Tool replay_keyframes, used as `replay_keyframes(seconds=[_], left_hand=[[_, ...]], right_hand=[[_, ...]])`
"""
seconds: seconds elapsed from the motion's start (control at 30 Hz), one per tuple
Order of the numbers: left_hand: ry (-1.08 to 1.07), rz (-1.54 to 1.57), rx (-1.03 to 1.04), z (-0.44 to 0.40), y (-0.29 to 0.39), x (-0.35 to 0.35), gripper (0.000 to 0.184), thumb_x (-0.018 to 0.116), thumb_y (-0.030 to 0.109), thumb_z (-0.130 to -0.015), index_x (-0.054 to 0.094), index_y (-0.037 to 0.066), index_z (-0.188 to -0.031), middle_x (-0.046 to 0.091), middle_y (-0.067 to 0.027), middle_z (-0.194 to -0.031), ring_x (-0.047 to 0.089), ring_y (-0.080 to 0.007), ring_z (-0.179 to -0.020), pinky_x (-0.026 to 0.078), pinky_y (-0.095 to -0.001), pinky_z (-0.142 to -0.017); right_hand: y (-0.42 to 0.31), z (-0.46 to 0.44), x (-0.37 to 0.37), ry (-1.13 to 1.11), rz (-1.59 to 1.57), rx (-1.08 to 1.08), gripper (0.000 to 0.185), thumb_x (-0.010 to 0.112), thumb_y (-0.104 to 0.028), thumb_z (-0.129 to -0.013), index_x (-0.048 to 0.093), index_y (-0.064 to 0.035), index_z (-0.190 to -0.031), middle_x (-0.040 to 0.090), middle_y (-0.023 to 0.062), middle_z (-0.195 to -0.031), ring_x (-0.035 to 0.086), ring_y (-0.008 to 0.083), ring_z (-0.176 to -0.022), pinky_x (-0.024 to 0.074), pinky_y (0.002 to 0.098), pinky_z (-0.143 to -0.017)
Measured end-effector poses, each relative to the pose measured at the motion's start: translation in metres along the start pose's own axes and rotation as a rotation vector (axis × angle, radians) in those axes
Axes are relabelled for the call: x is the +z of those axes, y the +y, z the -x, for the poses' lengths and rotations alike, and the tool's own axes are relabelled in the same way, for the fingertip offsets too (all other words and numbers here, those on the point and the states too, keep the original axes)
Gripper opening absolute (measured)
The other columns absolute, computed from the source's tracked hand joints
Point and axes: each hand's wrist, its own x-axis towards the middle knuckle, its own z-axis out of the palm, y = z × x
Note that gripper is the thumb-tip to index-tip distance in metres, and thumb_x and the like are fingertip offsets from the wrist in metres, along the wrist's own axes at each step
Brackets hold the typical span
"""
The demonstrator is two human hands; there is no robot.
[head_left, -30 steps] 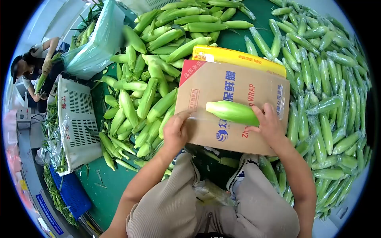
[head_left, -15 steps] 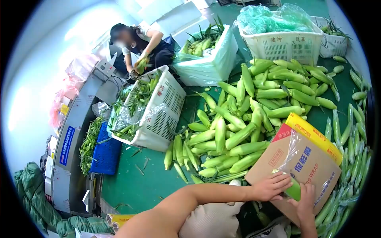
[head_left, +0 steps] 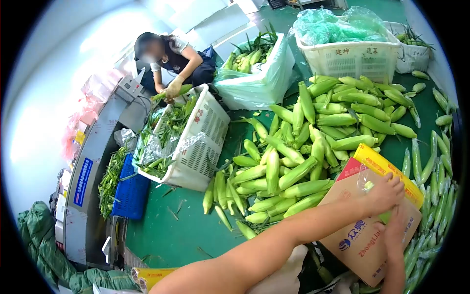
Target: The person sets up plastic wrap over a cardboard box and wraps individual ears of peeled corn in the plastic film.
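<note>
A cardboard cling-film box [head_left: 353,197] lies tilted in front of me, printed with blue and red lettering. Over its right half, both my hands are close together on a green ear of corn [head_left: 386,216], mostly covered by my fingers. My left hand [head_left: 387,195] curls over it from above, its arm reaching across from the lower left. My right hand [head_left: 394,228] grips it from below, fingers partly hidden. Clear film with a pale tip under it shows beside my left hand. A yellow film box [head_left: 387,171] rests along the far edge of the cardboard.
Loose corn [head_left: 298,171] is heaped on the green floor [head_left: 171,230]. Film-wrapped ears [head_left: 438,210] lie at right. Beyond stand a white crate of husks [head_left: 205,142], a blue basket [head_left: 131,188], a lined bin [head_left: 259,88] and a crate with green plastic [head_left: 347,56]. A co-worker [head_left: 181,66] crouches at the back.
Both my hands have moved up and right across the cardboard with the ear of corn, uncovering more print. The co-worker's hands have shifted over the white crate.
</note>
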Motion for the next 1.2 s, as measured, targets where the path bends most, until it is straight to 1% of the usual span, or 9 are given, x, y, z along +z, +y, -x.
replay_keyframes(seconds=[0.17,0.4,0.53,0.67,0.73,0.87,1.03,1.13,1.2], left_hand=[[0.118,0.221,0.095,0.089,0.039,-0.051,0.057,0.063,0.029,-0.083,0.059,0.004,-0.134,0.056,-0.015,-0.139,0.05,-0.0313,-0.134,0.03,-0.0561,-0.121],[0.347,0.01,0.219,0.128,0.054,-0.035,0.052,0.056,0.022,-0.089,0.057,0.005,-0.138,0.049,-0.0141,-0.153,0.043,-0.0324,-0.146,0.025,-0.0643,-0.124],[0.274,-0.082,0.2,0.124,0.057,-0.046,0.047,0.059,0.024,-0.085,0.061,0.004,-0.127,0.051,-0.0199,-0.15,0.058,-0.0313,-0.127,0.044,-0.0521,-0.109],[-0.013,-0.004,0.08,0.117,0.063,-0.044,0.042,0.062,0.022,-0.083,0.063,0.002,-0.119,0.062,-0.0189,-0.134,0.064,-0.0291,-0.112,0.049,-0.0405,-0.096],[-0.363,0.092,0.008,0.096,0.066,-0.062,0.042,0.066,0.02,-0.081,0.062,0.001,-0.117,0.069,-0.0165,-0.12,0.067,-0.029,-0.106,0.051,-0.0377,-0.092],[-0.591,0.229,-0.026,0.069,0.054,-0.082,0.044,0.077,0.021,-0.066,0.067,0.003,-0.105,0.072,-0.0145,-0.103,0.07,-0.0303,-0.095,0.055,-0.0381,-0.084],[-0.844,0.387,0.071,0.064,0.038,-0.066,0.059,0.085,0.033,-0.055,0.071,-0.003,-0.1,0.073,-0.0221,-0.105,0.071,-0.0373,-0.095,0.057,-0.0413,-0.086],[-0.784,0.7,0.227,0.089,0.049,-0.036,0.072,0.09,0.041,-0.053,0.073,-0.005,-0.106,0.071,-0.0269,-0.112,0.069,-0.0402,-0.104,0.056,-0.0425,-0.092],[-1.036,0.735,0.243,0.117,0.073,-0.039,0.066,0.085,0.037,-0.065,0.07,-0.005,-0.114,0.071,-0.0254,-0.113,0.067,-0.0367,-0.107,0.054,-0.0431,-0.095]], right_hand=[[0.033,0.007,0.002,-0.056,0.054,-0.012,0.093,0.093,-0.024,-0.062,0.047,-0.0033,-0.141,0.053,0.0235,-0.139,0.052,0.0445,-0.128,0.0439,0.0506,-0.107],[-0.009,0.026,-0.041,-0.453,-0.536,0.138,0.087,0.092,-0.016,-0.058,0.051,-0.0049,-0.134,0.063,0.0165,-0.121,0.063,0.0342,-0.114,0.0527,0.0414,-0.097],[-0.043,0.031,-0.039,-0.487,-1.121,0.147,0.077,0.091,-0.019,-0.062,0.058,-0.0067,-0.131,0.066,0.0156,-0.119,0.064,0.0275,-0.115,0.051,0.0387,-0.098],[-0.047,0.0,-0.084,-0.945,-0.482,0.153,0.057,0.082,-0.018,-0.077,0.064,-0.0084,-0.13,0.064,0.0145,-0.133,0.06,0.0329,-0.124,0.0451,0.0368,-0.108],[-0.026,-0.024,-0.078,-0.812,-0.316,0.222,0.051,0.075,-0.016,-0.083,0.064,-0.0086,-0.132,0.059,0.0143,-0.143,0.054,0.0371,-0.133,0.0392,0.0421,-0.115],[-0.028,-0.036,-0.039,-0.221,-0.049,-0.35,0.044,0.065,-0.018,-0.09,0.065,-0.0093,-0.133,0.053,0.014,-0.151,0.039,0.0391,-0.147,0.0248,0.0559,-0.124],[-0.028,-0.021,-0.003,-0.297,0.102,-0.424,0.05,0.064,-0.023,-0.09,0.062,-0.0106,-0.139,0.048,0.0106,-0.157,0.031,0.0362,-0.153,0.0125,0.061,-0.126],[-0.055,-0.017,-0.025,-0.386,0.04,-0.338,0.055,0.066,-0.027,-0.09,0.06,-0.0094,-0.141,0.045,0.01,-0.159,0.029,0.0369,-0.153,0.0109,0.062,-0.126],[-0.059,-0.02,-0.032,-0.411,0.024,-0.315,0.058,0.067,-0.033,-0.089,0.06,-0.0079,-0.141,0.043,0.0105,-0.16,0.028,0.0371,-0.154,0.0105,0.063,-0.125]])
